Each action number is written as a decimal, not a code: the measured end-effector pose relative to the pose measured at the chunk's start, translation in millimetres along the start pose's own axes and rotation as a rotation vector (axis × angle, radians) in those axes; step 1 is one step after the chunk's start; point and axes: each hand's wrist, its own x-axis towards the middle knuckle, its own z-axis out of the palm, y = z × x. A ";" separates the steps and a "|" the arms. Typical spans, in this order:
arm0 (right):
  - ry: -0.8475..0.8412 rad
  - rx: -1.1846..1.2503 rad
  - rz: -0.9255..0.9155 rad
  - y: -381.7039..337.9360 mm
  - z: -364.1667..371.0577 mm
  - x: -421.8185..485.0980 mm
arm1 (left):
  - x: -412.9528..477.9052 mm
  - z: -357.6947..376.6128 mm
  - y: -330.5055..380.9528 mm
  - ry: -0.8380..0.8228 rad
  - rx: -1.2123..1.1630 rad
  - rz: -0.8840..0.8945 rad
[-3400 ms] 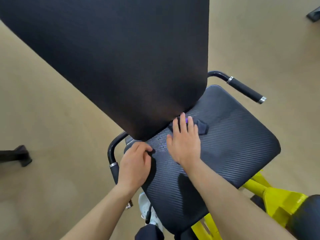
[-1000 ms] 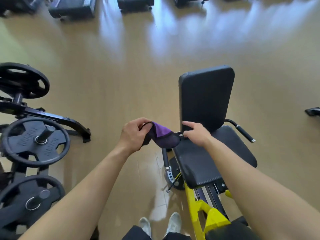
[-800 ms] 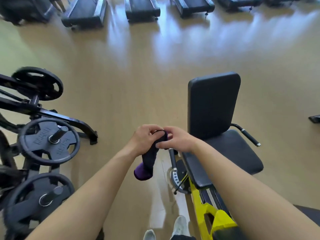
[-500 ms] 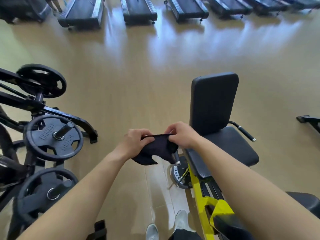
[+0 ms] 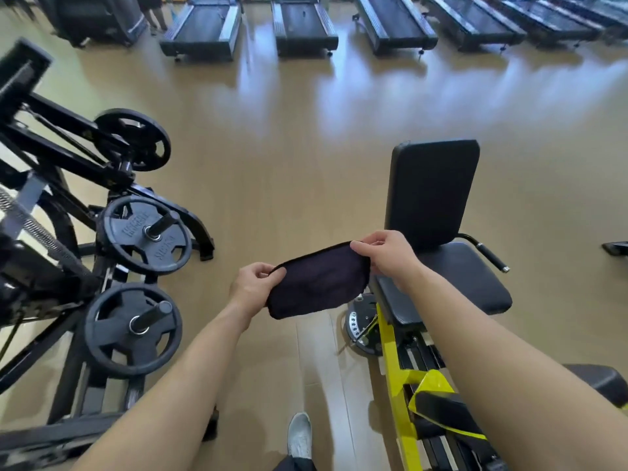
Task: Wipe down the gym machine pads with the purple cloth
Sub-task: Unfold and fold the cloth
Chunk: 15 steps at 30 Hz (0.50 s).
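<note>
Beside the seat pad (image 5: 445, 283), both hands' fingers (image 5: 365, 248) pinch the dark cloth (image 5: 317, 280) taut

The cloth (image 5: 317, 282) looked very dark, nearly black, with only a faint purple tint, and was stretched out flat in the air between 2 hands, pinched at its left and right upper corners, its right end higher. It hung just left of the machine's seat pad (image 5: 452, 280), a black cushion lying roughly level. Behind the seat, the black back pad (image 5: 431, 192) stood upright, rectangular with rounded corners.
</note>
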 end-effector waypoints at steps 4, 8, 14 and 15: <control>-0.118 0.114 0.021 21.1 45.8 -60.8 | -65.3 40.8 -7.0 -0.030 -0.540 -0.267; -0.299 -0.265 -0.156 45.1 78.1 -122.1 | -123.9 51.7 -28.1 -0.115 -0.654 -0.290; -0.270 0.015 -0.069 60.4 74.6 -180.8 | -191.0 11.9 -56.9 -0.028 -0.250 -0.143; -0.306 -0.043 -0.090 62.2 75.1 -187.6 | -204.8 -0.4 -53.0 -0.069 -0.198 -0.108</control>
